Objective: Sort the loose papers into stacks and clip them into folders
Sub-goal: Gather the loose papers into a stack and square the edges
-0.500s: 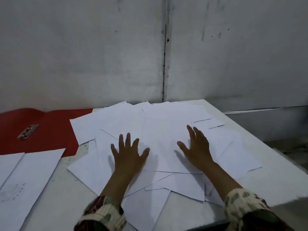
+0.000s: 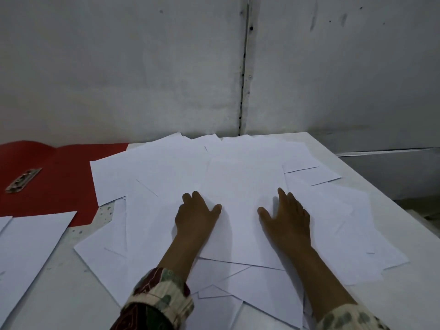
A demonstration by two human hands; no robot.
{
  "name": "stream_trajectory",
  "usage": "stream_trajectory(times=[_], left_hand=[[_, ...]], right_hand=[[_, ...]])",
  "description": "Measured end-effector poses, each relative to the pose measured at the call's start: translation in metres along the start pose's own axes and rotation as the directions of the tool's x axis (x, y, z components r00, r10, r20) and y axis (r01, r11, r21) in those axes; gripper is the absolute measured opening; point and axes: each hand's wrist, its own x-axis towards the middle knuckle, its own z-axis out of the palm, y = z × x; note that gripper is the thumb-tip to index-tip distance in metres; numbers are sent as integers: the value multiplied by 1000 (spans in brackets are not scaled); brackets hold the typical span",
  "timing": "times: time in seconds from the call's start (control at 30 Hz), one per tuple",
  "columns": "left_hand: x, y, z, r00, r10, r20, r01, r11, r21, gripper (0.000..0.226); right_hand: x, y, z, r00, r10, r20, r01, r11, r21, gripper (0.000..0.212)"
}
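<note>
White papers [image 2: 242,186] lie flat under both hands' [image 2: 196,216] palms

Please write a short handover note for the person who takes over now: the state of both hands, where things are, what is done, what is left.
Left hand: flat on the loose papers, fingers relaxed, holding nothing.
Right hand: same, flat on the pile.
Papers lie spread, overlapping, mid-table.
Red folder lies open at far left, its metal clip bare.
A few sheets lie apart, near left.
Done: nothing clipped yet.
Left: stack the papers, clip them in.
</note>
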Motion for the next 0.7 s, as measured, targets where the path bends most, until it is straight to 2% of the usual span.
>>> stream_trajectory(times=[0.1,0.17,0.23,0.3,0.4,0.53,0.7], left_hand=[[6,-3,4,1000,-4,8,5,994,-106,51],[8,-10,9,999,24,-49,-31,986,-161,36],[7,-17,15,989,45,-143,-82,960,-268,26],[7,-22,18,976,54,-209,-137,902,-409,26],[10,-27,19,968,45,-247,-180,810,-558,28],[10,-27,23,968,90,-233,-207,810,-549,30],[3,-21,17,962,141,-234,-224,896,-382,31]], right_hand=[[3,3,1,1000,-6,7,5,998,55,73],[4,4,-2,1000,-12,6,11,990,142,75],[6,5,-8,1000,25,-13,-20,950,311,74],[8,8,-16,993,109,-42,-75,874,481,71],[12,13,-22,979,203,-32,-150,808,570,66],[14,19,-20,978,204,49,-186,736,651,55],[17,29,-39,943,315,-109,-194,784,589,35]])
